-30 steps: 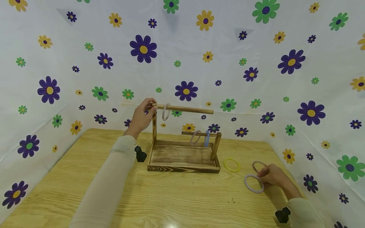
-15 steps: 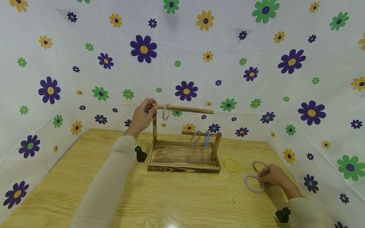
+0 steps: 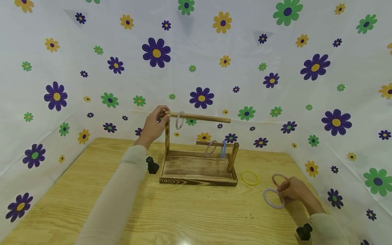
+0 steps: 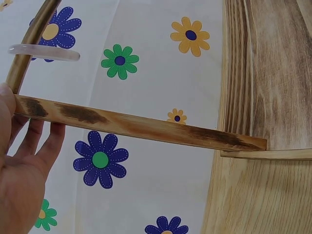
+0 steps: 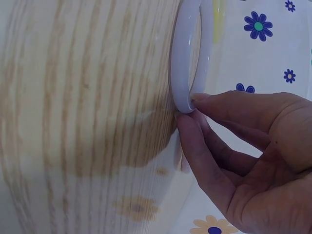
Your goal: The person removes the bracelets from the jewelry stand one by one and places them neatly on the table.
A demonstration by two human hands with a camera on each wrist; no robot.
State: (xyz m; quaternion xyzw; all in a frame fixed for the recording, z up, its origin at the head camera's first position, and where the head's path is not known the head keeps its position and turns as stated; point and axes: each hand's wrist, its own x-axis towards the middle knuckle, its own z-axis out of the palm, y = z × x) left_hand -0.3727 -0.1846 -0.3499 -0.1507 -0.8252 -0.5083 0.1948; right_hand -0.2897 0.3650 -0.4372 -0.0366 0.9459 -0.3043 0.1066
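Note:
My left hand (image 3: 154, 126) holds the wooden bangle stand (image 3: 198, 181) at the top of its tall post, thumb and fingers on either side in the left wrist view. Close by, a whitish bangle (image 3: 176, 122) hangs on the upper rod (image 3: 205, 118). On the lower rod hang a pinkish bangle (image 3: 207, 150) and a blue bangle (image 3: 222, 151). At the right, my right hand (image 3: 294, 189) pinches a pale lavender bangle (image 5: 181, 58) between thumb and fingertips. The bangle is at or just above the table surface; I cannot tell which.
A yellow bangle (image 3: 250, 184) lies on the table right of the stand. Beside my right hand is a brownish bangle (image 3: 276, 174), partly hidden by it. Flower-printed white sheeting (image 3: 202, 78) encloses the back and sides of the wood-grain table (image 3: 183, 214).
The head view has shifted slightly. Both hands keep their hold, and the bangles and stand stay where they were.

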